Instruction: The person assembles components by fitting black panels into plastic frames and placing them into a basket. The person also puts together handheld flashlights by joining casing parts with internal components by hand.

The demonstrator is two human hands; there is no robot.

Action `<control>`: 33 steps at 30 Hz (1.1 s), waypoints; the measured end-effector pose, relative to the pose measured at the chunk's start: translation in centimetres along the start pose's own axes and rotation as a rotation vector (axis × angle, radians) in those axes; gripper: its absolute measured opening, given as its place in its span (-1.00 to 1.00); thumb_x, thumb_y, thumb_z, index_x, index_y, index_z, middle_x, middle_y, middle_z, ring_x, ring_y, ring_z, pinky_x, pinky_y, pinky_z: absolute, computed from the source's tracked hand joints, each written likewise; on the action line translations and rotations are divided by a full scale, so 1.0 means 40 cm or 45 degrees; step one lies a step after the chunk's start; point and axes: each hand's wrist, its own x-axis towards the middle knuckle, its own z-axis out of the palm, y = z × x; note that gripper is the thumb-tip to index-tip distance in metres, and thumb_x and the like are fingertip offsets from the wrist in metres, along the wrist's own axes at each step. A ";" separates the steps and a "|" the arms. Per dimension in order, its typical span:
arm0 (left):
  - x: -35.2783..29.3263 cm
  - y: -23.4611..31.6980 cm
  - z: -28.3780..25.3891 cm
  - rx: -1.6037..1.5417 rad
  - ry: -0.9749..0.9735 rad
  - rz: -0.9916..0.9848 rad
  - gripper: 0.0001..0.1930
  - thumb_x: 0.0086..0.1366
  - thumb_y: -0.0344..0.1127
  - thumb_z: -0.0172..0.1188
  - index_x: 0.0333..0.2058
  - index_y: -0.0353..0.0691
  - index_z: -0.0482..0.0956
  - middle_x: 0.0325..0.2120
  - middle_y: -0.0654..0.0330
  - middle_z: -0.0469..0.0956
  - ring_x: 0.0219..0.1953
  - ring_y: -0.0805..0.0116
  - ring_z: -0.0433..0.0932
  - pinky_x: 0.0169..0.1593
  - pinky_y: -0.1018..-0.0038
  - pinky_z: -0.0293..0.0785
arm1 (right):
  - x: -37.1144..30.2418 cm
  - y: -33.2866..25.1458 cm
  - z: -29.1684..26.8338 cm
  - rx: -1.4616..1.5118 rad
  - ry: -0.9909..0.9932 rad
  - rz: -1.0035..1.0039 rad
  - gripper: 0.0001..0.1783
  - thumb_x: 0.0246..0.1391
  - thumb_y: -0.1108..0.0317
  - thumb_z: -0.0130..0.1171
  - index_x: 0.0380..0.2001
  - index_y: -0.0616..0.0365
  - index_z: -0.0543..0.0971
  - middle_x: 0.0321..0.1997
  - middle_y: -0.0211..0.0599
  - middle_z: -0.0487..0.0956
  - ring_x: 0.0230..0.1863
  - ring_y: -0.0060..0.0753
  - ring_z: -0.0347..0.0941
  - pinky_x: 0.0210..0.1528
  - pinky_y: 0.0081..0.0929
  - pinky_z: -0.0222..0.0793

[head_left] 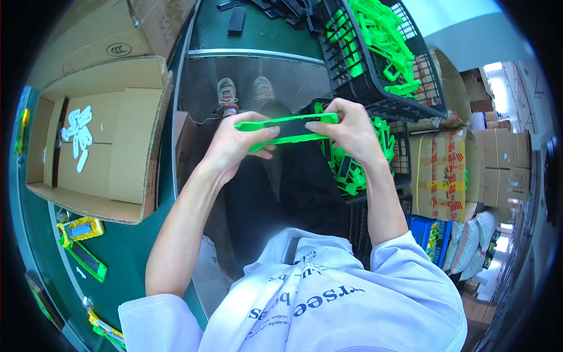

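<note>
Between my two hands, above my lap, is a long bright green plastic frame point(298, 139) with a dark flat panel point(288, 127) lying inside it. My left hand point(231, 139) is closed round its left end, thumb pressed on the panel. The right end is gripped by my right hand point(353, 128), whose thumb also rests on the dark panel. Whether the panel is fully seated in the frame I cannot tell. Just beyond and below my right hand, a black crate point(400, 154) holds several similar green frames, some with dark panels.
A larger black crate point(358, 85) full of green parts stands at the far right. On the green table at left are an open cardboard box point(126, 158) with white pieces and several yellow-green assemblies point(82, 230). Dark panels point(236, 21) lie on the far table. Taped cartons point(443, 170) stand right.
</note>
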 end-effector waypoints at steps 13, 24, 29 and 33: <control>-0.002 -0.024 0.018 0.166 0.186 0.185 -0.83 0.08 -0.41 0.40 -0.42 -0.30 0.56 -0.58 0.20 0.54 -0.63 0.49 0.53 -0.61 0.58 0.43 | -0.020 -0.022 -0.005 -0.299 0.103 -0.085 -0.54 -0.27 0.16 0.54 -0.54 0.34 0.57 -0.57 -0.13 0.55 -0.50 -0.41 0.48 -0.40 -0.41 0.36; -0.010 -0.021 0.009 -0.064 0.178 0.068 -0.84 0.05 -0.44 0.41 -0.43 -0.28 0.57 -0.61 0.28 0.50 -0.76 0.61 0.33 -0.75 0.66 0.10 | -0.102 -0.024 0.022 -0.289 0.190 -0.563 -0.31 -0.17 0.54 0.39 0.14 0.21 0.44 -0.18 -0.14 0.61 -0.19 -0.36 0.58 -0.19 -0.46 0.49; -0.003 -0.034 0.013 -0.179 0.053 0.006 -0.81 0.08 -0.43 0.40 -0.36 -0.27 0.56 -0.56 0.30 0.49 -0.78 0.65 0.22 -0.74 0.66 0.00 | -0.118 -0.021 -0.016 -0.287 0.206 -0.703 -0.37 -0.19 0.58 0.37 0.07 0.17 0.50 -0.12 -0.13 0.60 -0.16 -0.23 0.56 -0.22 -0.40 0.47; -0.009 -0.044 0.040 -0.003 -0.049 0.033 -0.54 0.16 -0.24 0.38 -0.02 -0.31 0.48 -0.34 0.21 0.52 -0.42 0.54 0.48 -0.52 0.66 0.33 | -0.150 -0.032 -0.065 -0.356 0.171 -0.698 -0.45 -0.22 0.44 0.44 -0.06 0.16 0.55 -0.20 -0.13 0.62 -0.26 -0.15 0.58 -0.26 -0.37 0.47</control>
